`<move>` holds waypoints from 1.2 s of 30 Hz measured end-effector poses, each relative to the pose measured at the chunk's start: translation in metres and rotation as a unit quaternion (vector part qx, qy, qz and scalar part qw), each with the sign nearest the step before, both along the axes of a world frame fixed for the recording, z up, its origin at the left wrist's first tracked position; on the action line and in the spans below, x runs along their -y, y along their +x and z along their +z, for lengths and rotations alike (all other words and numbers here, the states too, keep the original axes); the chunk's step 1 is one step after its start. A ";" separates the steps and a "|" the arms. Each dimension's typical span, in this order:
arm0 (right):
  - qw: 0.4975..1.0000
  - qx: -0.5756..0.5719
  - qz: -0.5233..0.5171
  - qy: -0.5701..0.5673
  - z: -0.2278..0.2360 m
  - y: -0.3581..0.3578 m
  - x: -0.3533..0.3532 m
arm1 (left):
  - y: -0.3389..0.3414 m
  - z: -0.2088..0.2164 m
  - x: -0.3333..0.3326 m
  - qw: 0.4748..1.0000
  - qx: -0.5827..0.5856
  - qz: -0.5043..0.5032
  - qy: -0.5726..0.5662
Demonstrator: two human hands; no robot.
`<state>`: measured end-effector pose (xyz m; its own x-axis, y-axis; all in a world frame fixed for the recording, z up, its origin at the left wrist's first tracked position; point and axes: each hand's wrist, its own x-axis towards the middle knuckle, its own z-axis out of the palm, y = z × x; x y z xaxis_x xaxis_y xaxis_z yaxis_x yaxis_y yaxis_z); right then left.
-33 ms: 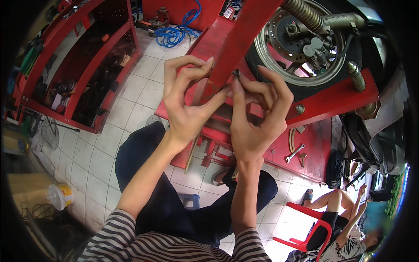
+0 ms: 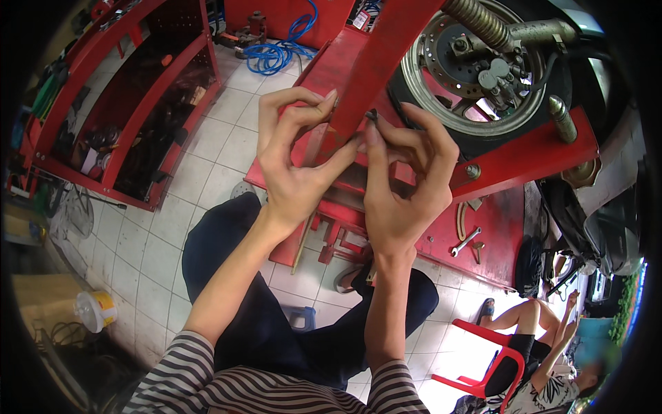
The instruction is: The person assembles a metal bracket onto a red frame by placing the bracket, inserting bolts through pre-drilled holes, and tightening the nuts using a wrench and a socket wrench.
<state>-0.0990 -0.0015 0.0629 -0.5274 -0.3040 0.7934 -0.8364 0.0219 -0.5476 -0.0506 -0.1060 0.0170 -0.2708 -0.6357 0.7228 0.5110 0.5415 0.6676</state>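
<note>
A red metal beam [image 2: 379,62] slants down between my hands. My left hand [image 2: 293,148] curls around its lower end, fingertips at the left edge and thumb stretched across to the right side. My right hand [image 2: 410,183] is closed just right of the beam, pinching a small dark piece [image 2: 372,114] between thumb and fingers. The piece is too small to name. Both thumb tips come close together below the beam's end. Behind my hands is a red metal platform [image 2: 331,79].
A motorcycle wheel [image 2: 414,76] with brake disc stands far right. Beside a red arm [image 2: 531,159] with an upright bolt lie a wrench [image 2: 467,241] and small metal parts. Left is a red shelf rack [image 2: 124,117]; blue hose [image 2: 269,58] lies behind. A person sits on a red chair [image 2: 514,359].
The fingers of my right hand have shifted very slightly left. My left hand and the red beam look the same.
</note>
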 end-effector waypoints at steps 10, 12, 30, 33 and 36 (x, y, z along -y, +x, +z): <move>0.954 0.241 0.148 -0.095 -0.003 -0.011 0.001 | 0.002 0.003 0.000 1.000 0.014 0.006 -0.018; 0.931 0.283 0.199 -0.113 -0.003 -0.014 0.002 | 0.003 0.003 0.000 1.000 0.015 -0.001 -0.013; 0.956 0.250 0.141 -0.063 0.010 -0.010 0.004 | 0.002 0.002 0.001 1.000 0.016 -0.015 -0.009; 0.957 0.245 0.140 -0.061 0.013 -0.009 0.002 | 0.004 0.000 0.004 1.000 0.018 -0.016 -0.015; 0.975 0.192 0.101 -0.041 0.014 -0.008 -0.003 | 0.003 0.002 0.004 1.000 0.005 -0.025 -0.016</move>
<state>-0.1074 0.0015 0.0768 -0.7266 -0.3764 0.5747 -0.5520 -0.1782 -0.8146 -0.0479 -0.1097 0.0186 -0.3093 -0.5977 0.7396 0.5307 0.5369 0.6558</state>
